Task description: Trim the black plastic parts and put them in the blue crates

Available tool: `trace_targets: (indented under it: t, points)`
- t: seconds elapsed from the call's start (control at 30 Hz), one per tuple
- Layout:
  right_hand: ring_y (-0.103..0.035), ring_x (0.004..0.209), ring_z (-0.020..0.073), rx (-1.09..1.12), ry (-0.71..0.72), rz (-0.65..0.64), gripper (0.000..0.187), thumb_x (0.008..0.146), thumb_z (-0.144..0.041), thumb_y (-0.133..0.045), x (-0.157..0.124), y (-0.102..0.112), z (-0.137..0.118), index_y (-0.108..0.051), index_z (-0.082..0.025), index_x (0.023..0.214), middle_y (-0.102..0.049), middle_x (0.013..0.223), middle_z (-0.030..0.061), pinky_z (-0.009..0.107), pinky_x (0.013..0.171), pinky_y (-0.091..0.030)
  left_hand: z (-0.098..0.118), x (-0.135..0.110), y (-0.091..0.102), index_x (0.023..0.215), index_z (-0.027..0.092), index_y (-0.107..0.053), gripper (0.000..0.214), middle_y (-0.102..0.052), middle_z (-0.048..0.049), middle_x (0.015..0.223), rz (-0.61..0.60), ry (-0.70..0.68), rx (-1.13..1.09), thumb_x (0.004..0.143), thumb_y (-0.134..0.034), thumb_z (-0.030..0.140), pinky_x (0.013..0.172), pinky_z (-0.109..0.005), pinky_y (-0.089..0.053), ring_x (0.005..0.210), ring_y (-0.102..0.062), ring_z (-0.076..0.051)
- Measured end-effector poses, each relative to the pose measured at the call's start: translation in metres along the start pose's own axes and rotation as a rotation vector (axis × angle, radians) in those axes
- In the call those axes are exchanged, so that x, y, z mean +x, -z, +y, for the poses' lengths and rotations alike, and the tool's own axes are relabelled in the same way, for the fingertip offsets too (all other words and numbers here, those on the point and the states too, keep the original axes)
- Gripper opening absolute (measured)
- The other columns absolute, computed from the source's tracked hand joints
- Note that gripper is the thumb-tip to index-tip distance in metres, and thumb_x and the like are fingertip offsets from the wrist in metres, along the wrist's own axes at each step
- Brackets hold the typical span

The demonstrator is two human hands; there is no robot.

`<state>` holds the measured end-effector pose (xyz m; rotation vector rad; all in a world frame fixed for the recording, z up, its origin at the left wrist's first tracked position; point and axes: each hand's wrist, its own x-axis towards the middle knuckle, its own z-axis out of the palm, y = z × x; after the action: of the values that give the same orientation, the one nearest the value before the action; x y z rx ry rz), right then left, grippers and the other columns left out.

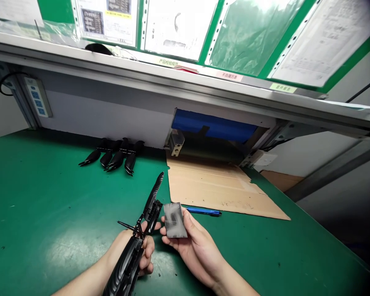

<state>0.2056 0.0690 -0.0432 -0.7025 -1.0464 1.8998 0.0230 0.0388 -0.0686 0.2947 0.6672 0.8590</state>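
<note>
My left hand [146, 250] is wrapped round a long black plastic part [125, 263] with ridged, feather-like surfaces. It slants from the bottom edge up towards the middle, with a pointed blade at its far end and a thin black rod sticking out to the left. To its right, my right hand [197, 244] grips a small grey flat rectangular piece [175, 222] between thumb and fingers, its broad face turned up. The piece is close to the black part, with a small gap between them. What the grey piece is made of I cannot tell.
Several similar black parts [119, 156] lie in a row at the back of the green table [49, 197]. A flat cardboard sheet [216, 185] covers the back right, with a blue pen [203, 211] along its front edge. A metal shelf [142, 74] overhangs the back; a power strip [38, 98] hangs left.
</note>
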Motion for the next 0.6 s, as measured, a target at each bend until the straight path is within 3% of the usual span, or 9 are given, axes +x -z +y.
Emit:
trace_targets:
  t: [0.1, 0.2, 0.33, 0.5, 0.6]
  points:
    - [-0.058, 0.101, 0.0237, -0.226, 0.132, -0.011, 0.039, 0.093, -0.047, -0.055, -0.001, 0.004, 0.001, -0.046, -0.023, 0.122, -0.057, 0.11, 0.0092, 0.038, 0.084, -0.048, 0.0, 0.0, 0.001, 0.066, 0.013, -0.062, 0.04, -0.052, 0.0002, 0.045, -0.01, 0.063, 0.0, 0.088, -0.05, 0.044, 0.056, -0.027, -0.049, 0.036, -0.044, -0.01]
    - [-0.053, 0.105, 0.0232, -0.684, 0.374, 0.018, 0.037, 0.086, -0.037, -0.068, -0.002, 0.01, -0.001, -0.052, -0.025, 0.117, -0.054, 0.111, 0.0073, 0.038, 0.093, -0.044, 0.0, -0.001, 0.004, 0.068, 0.014, -0.064, 0.041, -0.055, 0.0, 0.048, -0.053, 0.118, 0.04, 0.09, -0.048, 0.045, 0.062, -0.027, -0.049, 0.039, -0.047, -0.01]
    - [-0.05, 0.104, 0.0231, -1.165, 0.595, -0.01, 0.029, 0.09, -0.027, -0.062, -0.006, 0.007, -0.002, -0.056, -0.025, 0.118, -0.049, 0.115, 0.0091, 0.036, 0.089, -0.046, 0.001, -0.005, 0.004, 0.048, 0.012, -0.058, 0.054, -0.048, -0.0042, 0.037, -0.099, 0.158, 0.118, 0.09, -0.047, 0.045, 0.066, -0.026, -0.048, 0.044, -0.052, -0.013]
    - [-0.051, 0.097, 0.0235, -1.362, 0.69, -0.125, 0.027, 0.094, -0.025, -0.055, -0.012, -0.005, -0.001, -0.055, -0.024, 0.121, -0.049, 0.112, 0.0107, 0.037, 0.081, -0.049, -0.002, -0.011, -0.004, 0.075, 0.018, -0.066, 0.01, -0.048, 0.0027, 0.045, -0.04, -0.039, 0.094, 0.079, -0.064, 0.027, 0.06, -0.031, -0.049, 0.035, -0.044, -0.011]
    - [-0.052, 0.094, 0.0235, -1.373, 0.688, -0.052, 0.026, 0.093, -0.026, -0.056, -0.013, -0.008, 0.0, -0.056, -0.023, 0.119, -0.05, 0.109, 0.0107, 0.036, 0.079, -0.05, -0.004, -0.014, -0.01, 0.072, 0.018, -0.064, 0.01, -0.042, 0.0041, 0.043, 0.026, -0.084, 0.088, 0.078, -0.065, 0.026, 0.057, -0.032, -0.048, 0.034, -0.041, -0.011]
